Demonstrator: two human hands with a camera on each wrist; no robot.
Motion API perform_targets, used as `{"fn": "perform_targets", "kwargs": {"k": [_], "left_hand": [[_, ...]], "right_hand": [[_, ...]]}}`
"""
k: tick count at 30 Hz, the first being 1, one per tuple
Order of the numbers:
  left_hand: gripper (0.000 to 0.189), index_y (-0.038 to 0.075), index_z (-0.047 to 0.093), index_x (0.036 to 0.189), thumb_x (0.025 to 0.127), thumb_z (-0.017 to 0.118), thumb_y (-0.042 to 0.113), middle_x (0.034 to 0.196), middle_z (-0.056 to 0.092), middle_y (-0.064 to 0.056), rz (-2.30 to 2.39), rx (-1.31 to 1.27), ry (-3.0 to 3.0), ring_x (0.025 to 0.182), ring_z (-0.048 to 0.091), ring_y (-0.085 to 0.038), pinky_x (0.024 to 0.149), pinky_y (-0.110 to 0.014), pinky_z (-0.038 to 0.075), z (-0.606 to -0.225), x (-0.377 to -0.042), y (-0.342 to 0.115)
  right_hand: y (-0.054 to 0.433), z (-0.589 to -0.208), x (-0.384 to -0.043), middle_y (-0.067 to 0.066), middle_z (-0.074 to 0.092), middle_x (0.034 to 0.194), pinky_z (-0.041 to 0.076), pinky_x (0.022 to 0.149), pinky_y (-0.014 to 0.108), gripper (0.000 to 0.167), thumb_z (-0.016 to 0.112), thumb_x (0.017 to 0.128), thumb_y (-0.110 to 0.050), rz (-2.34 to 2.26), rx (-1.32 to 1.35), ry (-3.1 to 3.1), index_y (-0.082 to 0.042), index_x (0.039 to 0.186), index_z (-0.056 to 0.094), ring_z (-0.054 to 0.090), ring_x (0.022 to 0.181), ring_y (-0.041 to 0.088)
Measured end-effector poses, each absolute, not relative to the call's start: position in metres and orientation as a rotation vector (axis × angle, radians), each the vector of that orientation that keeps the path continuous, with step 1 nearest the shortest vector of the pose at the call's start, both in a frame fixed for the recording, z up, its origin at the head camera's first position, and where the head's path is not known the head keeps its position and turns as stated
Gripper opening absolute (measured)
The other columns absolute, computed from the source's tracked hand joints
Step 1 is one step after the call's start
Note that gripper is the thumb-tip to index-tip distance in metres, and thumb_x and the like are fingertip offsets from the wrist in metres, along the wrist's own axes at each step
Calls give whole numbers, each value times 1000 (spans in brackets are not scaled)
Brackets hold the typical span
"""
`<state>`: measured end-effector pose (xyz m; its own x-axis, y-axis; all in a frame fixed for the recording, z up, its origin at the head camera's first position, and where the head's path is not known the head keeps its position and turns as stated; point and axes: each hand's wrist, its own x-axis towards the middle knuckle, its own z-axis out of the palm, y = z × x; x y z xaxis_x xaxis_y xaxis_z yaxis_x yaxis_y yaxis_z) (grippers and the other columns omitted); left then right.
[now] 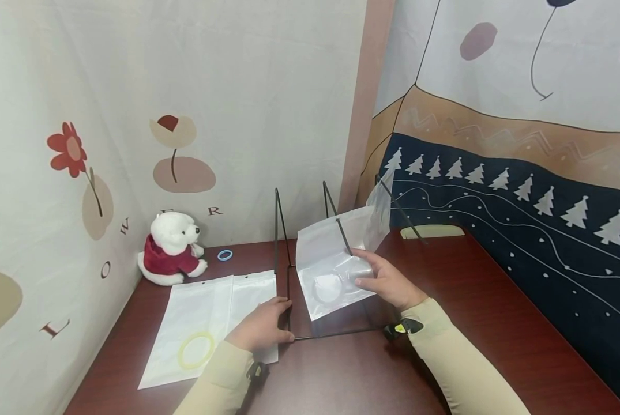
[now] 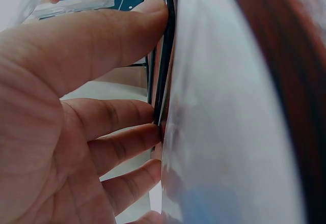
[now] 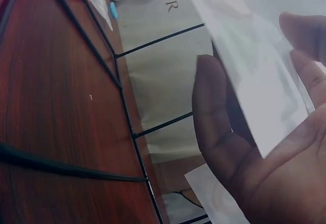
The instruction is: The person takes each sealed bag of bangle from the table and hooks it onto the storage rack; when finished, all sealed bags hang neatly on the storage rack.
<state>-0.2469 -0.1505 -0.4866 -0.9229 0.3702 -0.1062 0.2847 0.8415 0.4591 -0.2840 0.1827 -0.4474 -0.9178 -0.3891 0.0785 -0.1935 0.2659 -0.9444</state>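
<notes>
My right hand (image 1: 393,282) grips a clear zip bag (image 1: 335,282) with a white ring inside, thumb on the near face and fingers behind. The bag is tilted inside a black wire rack (image 1: 335,334), among its upright wires; another translucent bag (image 1: 379,213) hangs at the rack's far right. In the right wrist view, a bag's edge (image 3: 254,81) passes between thumb and fingers. Spread along the rack's left base wire, the fingers and thumb of my left hand (image 1: 260,325) touch it. White bags (image 1: 216,305) lie beneath and beside that hand, one holding a yellow ring (image 1: 195,350).
A white plush bear (image 1: 172,248) in a red outfit sits at the back left, with a blue ring (image 1: 225,255) nearby. A pale green object (image 1: 431,231) lies at the far right edge. Printed cloth walls enclose the brown table (image 1: 486,346).
</notes>
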Motion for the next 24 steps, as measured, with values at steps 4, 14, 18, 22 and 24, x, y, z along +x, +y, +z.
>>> {"fn": "perform_targets", "kwargs": {"k": [4, 14, 18, 22, 24], "left_hand": [[83, -3, 57, 147, 76, 89, 28, 156, 51, -24, 659, 510, 2828, 145, 48, -47, 120, -61, 40, -486, -247, -150], [84, -4, 57, 147, 75, 89, 27, 155, 51, -25, 661, 528, 2831, 144, 48, -48, 120, -61, 40, -486, -247, -152], [84, -4, 57, 146, 75, 89, 26, 155, 51, -25, 672, 531, 2827, 144, 48, -48, 120, -62, 40, -485, -247, -151], [84, -4, 58, 147, 75, 89, 26, 156, 51, -25, 671, 525, 2824, 145, 48, -48, 120, -62, 40, -486, -247, -151], [84, -4, 57, 147, 75, 89, 26, 156, 51, -25, 670, 524, 2823, 145, 48, -48, 120, -62, 40, -486, -247, -152]], "right_hand": [[181, -448, -285, 17, 31, 170, 36, 123, 59, 75, 75, 95, -9, -1743, -566, 2355, -12, 162, 41, 32, 154, 42], [178, -449, -286, 20, 38, 164, 52, 113, 49, 76, 78, 93, -9, -1759, -556, 2369, -11, 160, 43, 46, 142, 42], [178, -449, -285, 19, 37, 165, 54, 111, 45, 78, 79, 92, -10, -1762, -557, 2357, -10, 161, 41, 48, 140, 41], [178, -451, -286, 20, 34, 167, 55, 110, 42, 81, 79, 93, -11, -1756, -578, 2335, -9, 162, 38, 47, 141, 42], [178, -452, -286, 16, 34, 168, 57, 106, 36, 83, 80, 92, -11, -1750, -579, 2321, -13, 163, 38, 45, 141, 40]]}}
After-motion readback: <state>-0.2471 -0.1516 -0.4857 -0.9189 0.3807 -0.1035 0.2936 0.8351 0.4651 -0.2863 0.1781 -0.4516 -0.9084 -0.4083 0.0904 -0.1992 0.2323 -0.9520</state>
